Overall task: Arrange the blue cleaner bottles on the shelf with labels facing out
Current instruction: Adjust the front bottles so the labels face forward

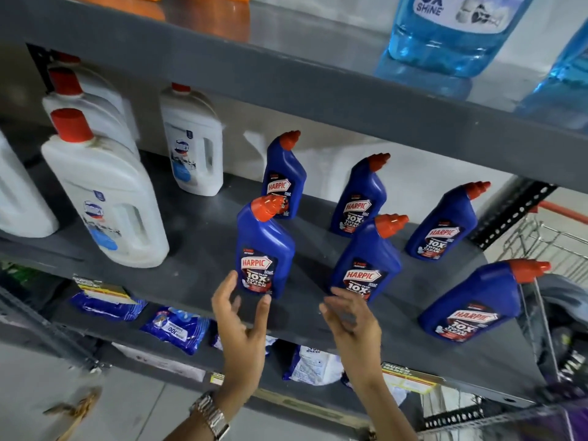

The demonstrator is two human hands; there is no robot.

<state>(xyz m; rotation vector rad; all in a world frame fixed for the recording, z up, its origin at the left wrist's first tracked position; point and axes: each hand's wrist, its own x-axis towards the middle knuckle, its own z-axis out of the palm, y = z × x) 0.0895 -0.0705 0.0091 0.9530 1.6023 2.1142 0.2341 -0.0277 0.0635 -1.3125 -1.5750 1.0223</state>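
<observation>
Several blue cleaner bottles with red caps stand upright on the grey shelf (pixel 197 249), labels facing me. The front row holds one at the left (pixel 264 246), one in the middle (pixel 366 259) and one at the right (pixel 477 300). Behind them stand three more (pixel 284 176), (pixel 361 198), (pixel 444 224). My left hand (pixel 240 326) is open just below the front left bottle, fingertips at its base. My right hand (pixel 350 319) is open, fingers spread, just below the front middle bottle. Neither hand grips anything.
White bottles with red caps (pixel 105 198) fill the shelf's left side. Large clear blue bottles (pixel 445 36) stand on the shelf above. Blue pouches (pixel 178 329) lie on the shelf below. A wire shopping trolley (pixel 553 246) stands at the right.
</observation>
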